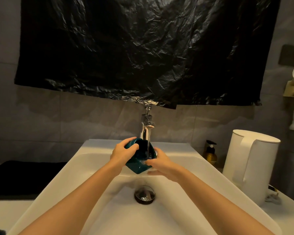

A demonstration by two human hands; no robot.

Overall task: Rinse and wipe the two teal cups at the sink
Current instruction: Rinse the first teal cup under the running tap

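1 teal cup (135, 167) (glossy, wet, dark inside) is tilted with its mouth up and back, under the tap (145, 131), whose water runs into it. It hangs above the sink (61, 175), left hand (122, 153) gripping the rim, right hand (161, 164) cupping its lower side.

A crumpled black plastic sheet (143, 48) hung across the grey tiled wall (41, 119), catching dim, warm light. At the counter's (7, 212) left edge lay a black mat (24, 178). Toward its right back corner stood a white kettle (251, 167), with 1 amber pump bottle (210, 154) just beside it. A dark switch plate (290, 55) sat high on the right wall.
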